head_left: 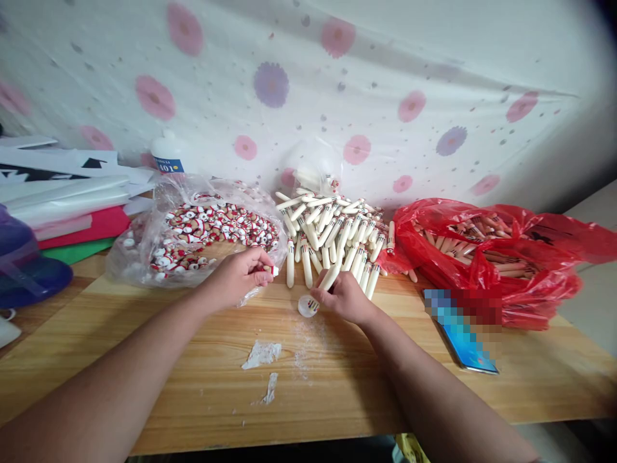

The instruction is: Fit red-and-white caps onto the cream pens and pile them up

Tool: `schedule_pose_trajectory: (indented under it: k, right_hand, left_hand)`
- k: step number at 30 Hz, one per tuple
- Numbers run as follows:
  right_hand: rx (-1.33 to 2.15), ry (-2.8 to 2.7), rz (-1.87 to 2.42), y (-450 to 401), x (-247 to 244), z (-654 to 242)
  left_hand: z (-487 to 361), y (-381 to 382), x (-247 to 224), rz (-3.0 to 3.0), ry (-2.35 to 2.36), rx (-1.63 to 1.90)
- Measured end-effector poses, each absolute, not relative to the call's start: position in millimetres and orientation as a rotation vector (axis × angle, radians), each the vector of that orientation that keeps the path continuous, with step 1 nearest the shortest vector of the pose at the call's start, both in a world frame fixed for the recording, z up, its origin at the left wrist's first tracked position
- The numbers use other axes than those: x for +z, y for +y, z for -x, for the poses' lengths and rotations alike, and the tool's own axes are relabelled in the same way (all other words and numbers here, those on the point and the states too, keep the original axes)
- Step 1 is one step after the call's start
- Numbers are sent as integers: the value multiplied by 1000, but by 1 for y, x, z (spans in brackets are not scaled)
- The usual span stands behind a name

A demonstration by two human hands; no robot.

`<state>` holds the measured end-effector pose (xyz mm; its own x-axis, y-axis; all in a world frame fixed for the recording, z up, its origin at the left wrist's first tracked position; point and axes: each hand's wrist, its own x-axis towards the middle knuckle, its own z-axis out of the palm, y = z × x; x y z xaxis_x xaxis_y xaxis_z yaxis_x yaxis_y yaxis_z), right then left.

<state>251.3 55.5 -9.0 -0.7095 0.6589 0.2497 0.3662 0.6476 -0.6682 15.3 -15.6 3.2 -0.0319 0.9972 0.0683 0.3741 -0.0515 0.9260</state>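
Note:
My left hand (240, 275) pinches a small red-and-white figure piece (274, 271) between thumb and fingertips. It is in front of a clear plastic bag (126, 260) full of similar red, white and brown pieces (205, 226). In my right hand (348, 297) is a cream-coloured multicolour pen barrel (330, 278), tilted, its lower part hidden by the fingers. Just left of that hand a small round clear cup (307, 307) rests on the table, with tiny coloured bits showing in it. Behind both hands lies a heap of cream pen barrels (332, 226) with dark markings at one end.
A red plastic bag (540, 292) of pinkish pens stands on the right, near a phone (465, 337). Torn white scraps (261, 355) and white powder lie on the wooden table (193, 399). Papers (62, 193), a blue-purple object (24, 270) and a bottle (167, 154) are at left.

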Motion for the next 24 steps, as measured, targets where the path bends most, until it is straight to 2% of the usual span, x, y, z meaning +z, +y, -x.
schedule_pose_trajectory:
  k: [5,10,13,24]
  right_hand:
    - [913,-2255,813,54,-8,-251]
    - [1350,-1478,691,45,2,-249]
    - [1492,-1208,537,36,10,-244]
    - [1547,-1194,453,30,2,-236]
  left_hand:
    - [-21,-18,6,-1369,1364,1107]
    - [-29,-23,9,-1285,1210,1192]
    - [-36,-26,7,-1233,1130,1214]
    - [-49,-30,14,-1195,1064,1224]
